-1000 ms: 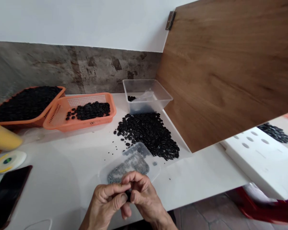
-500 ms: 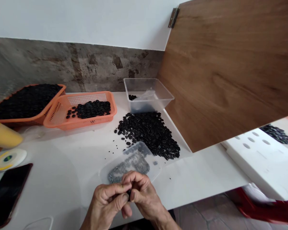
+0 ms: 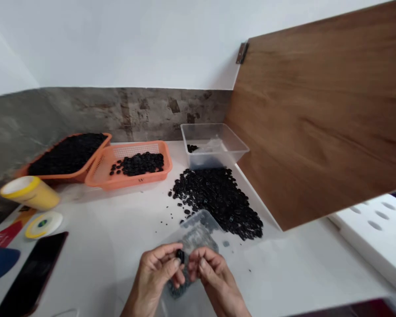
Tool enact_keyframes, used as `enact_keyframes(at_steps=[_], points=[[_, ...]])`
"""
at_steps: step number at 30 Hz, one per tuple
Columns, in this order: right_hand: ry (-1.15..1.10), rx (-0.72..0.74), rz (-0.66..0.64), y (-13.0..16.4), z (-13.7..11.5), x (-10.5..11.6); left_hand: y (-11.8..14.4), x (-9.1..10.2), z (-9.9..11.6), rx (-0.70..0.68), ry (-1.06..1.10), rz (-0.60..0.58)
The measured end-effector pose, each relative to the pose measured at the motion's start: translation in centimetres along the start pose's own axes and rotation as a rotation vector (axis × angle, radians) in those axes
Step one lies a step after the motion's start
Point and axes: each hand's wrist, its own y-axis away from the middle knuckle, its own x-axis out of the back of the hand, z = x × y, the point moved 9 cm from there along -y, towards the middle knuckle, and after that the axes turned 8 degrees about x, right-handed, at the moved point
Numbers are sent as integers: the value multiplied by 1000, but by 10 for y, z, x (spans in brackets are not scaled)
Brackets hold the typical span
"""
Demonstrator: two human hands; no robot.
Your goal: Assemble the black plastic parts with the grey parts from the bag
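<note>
Between the thumb and forefinger of my left hand (image 3: 158, 273) is a small black oval piece (image 3: 180, 256). My right hand (image 3: 214, 273) is just to its right, thumb and fingertips pressed together; whatever is in that pinch, if anything, is too small to make out. Below both hands lies a clear plastic tub (image 3: 203, 215) with a layer of small grey metallic bits (image 3: 201, 240) in it, partly covered by my hands. Beyond it spreads a heap of black oval pieces (image 3: 218, 198) on the white table (image 3: 119, 229).
An orange basket (image 3: 128, 182) and a fuller orange basket (image 3: 81, 175) hold black pieces at the back left. A clear bin (image 3: 214, 159) stands behind the heap. A wooden panel (image 3: 317, 123) slants over the right side. A yellow cup (image 3: 36, 193) and a phone (image 3: 33, 273) are at left.
My right hand has drawn away from the black piece, which stays in my left hand. The camera view has tilted up and turned slightly left.
</note>
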Motion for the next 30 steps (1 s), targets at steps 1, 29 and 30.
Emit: enact_keyframes(at_steps=[1,29,30], points=[[48,9,-16,0,-1,2,-3,-3,-3,21,-9,-32],[1633,390,169,-1,-57,109,-20,-12,6,-616,-1527,-63],[1642,390,167,-2,-56,108,-23,-11,4,-580,-1567,-59]])
